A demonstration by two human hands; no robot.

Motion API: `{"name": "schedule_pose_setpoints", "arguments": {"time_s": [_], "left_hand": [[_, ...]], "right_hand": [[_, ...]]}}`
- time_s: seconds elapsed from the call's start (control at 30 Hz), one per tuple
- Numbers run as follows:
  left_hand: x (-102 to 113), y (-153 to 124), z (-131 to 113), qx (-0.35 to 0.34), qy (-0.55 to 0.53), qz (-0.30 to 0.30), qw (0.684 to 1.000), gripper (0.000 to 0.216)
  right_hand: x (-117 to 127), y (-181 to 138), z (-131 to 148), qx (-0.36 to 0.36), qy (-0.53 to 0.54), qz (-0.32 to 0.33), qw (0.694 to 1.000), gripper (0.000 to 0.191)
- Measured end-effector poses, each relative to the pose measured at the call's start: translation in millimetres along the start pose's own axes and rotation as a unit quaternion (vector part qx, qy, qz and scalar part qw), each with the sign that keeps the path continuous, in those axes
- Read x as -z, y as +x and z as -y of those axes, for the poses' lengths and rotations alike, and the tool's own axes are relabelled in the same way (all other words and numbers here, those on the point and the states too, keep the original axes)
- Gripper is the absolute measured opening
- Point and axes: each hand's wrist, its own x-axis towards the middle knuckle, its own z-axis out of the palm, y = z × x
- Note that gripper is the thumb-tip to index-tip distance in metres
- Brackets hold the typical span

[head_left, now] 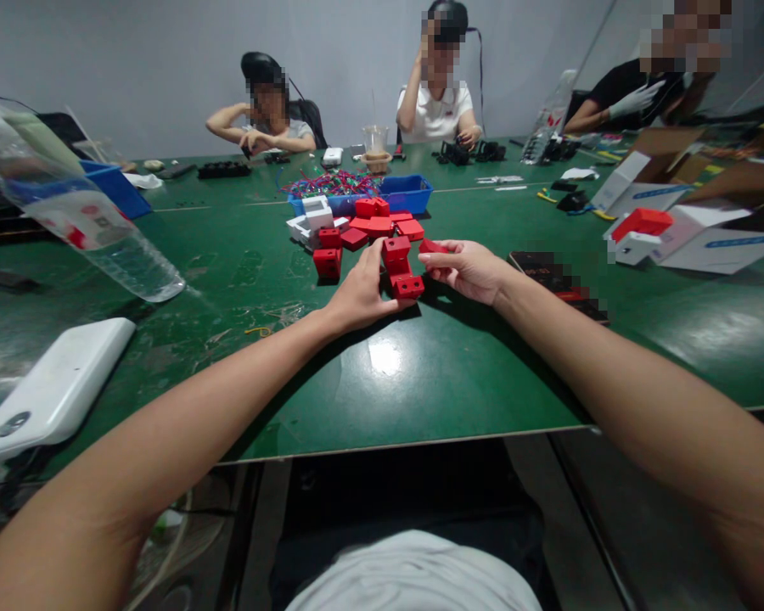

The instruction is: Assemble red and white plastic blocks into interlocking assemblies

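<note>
Left hand (362, 293) grip clamping red block (408, 287) | right hand (469, 270) grip pinching red lid (434, 246) | risk: fingertip hold slipping, block dropping onto bench (420, 373)

A long green bench (420, 373), scuffed and glossy, fills the room. Near its middle sit loose red blocks (373, 227) beside a few white blocks (317, 214), just in front of a blue tray (413, 193) of coloured wires (334, 182). On the left are a clear bottle (82, 221), a blue bin (118, 188) and a flat white device (54, 390). On the right are white cartons (706, 242).
</note>
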Motion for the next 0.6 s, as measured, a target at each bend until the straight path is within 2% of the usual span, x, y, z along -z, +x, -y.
{"name": "schedule_pose_setpoints", "arguments": {"time_s": [0.2, 0.4, 0.5, 0.6], "left_hand": [[1.6, 0.8, -3.0, -0.013, -0.003, -0.002, 1.0, 0.096], [3.8, 1.9, -8.3, -0.019, -0.002, -0.007, 1.0, 0.092], [3.2, 1.7, -7.1, -0.019, -0.007, -0.004, 1.0, 0.094], [1.8, 0.8, -3.7, -0.013, -0.005, 0.0, 1.0, 0.099]], "right_hand": [[0.9, -0.9, -1.9, 0.054, -0.096, 0.007, 0.994, 0.05], [-1.5, -2.6, -3.7, 0.132, -0.151, 0.003, 0.98, 0.052], [-2.7, -2.7, -2.1, 0.11, -0.147, 0.018, 0.983, 0.052], [-3.7, -1.7, -0.1, 0.053, -0.081, 0.014, 0.995, 0.051]]}}
